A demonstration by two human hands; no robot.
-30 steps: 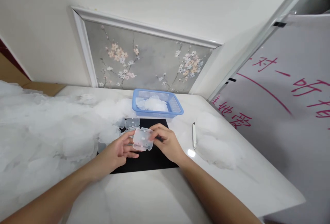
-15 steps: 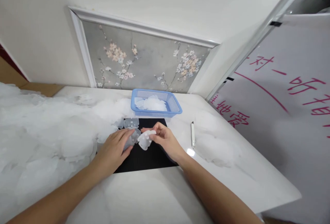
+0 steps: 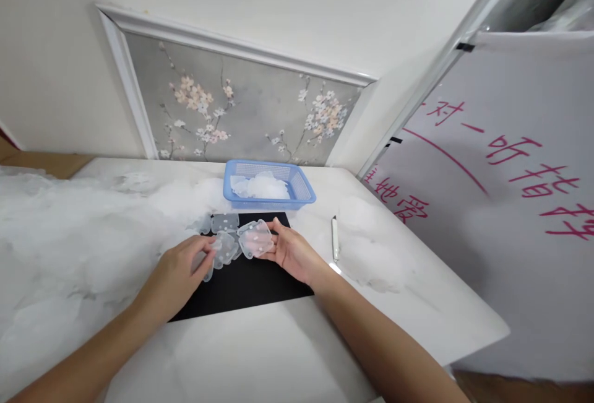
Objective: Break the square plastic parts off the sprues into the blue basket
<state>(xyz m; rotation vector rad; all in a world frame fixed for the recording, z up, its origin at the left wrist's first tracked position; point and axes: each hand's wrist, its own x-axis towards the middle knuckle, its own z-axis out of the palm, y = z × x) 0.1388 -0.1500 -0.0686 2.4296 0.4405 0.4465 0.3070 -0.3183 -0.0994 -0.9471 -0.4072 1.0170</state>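
My right hand (image 3: pixel 296 253) holds up a thin, translucent plastic piece (image 3: pixel 255 239) with small holes and rounded corners, its fingers behind the piece and showing through. My left hand (image 3: pixel 183 267) pinches the edge of another translucent plastic piece (image 3: pixel 225 251), just left of the first. Behind them a further flat piece (image 3: pixel 225 223) of the same kind lies on the black mat (image 3: pixel 260 280). Some pieces overlap near my left fingertips, so their outlines are hard to part.
A blue basket (image 3: pixel 268 205) with white translucent pieces inside stands behind the mat. A large heap of such pieces (image 3: pixel 88 236) covers the table's left side. A white utility knife (image 3: pixel 335 239) lies at the right. A whiteboard (image 3: pixel 464 254) with red writing stands beyond the table's right edge.
My right hand has turned the piece from a tilted, folded-looking pose to face the camera. My left hand has lifted from lying over the pieces to a pinch at one edge. The view has shifted slightly.
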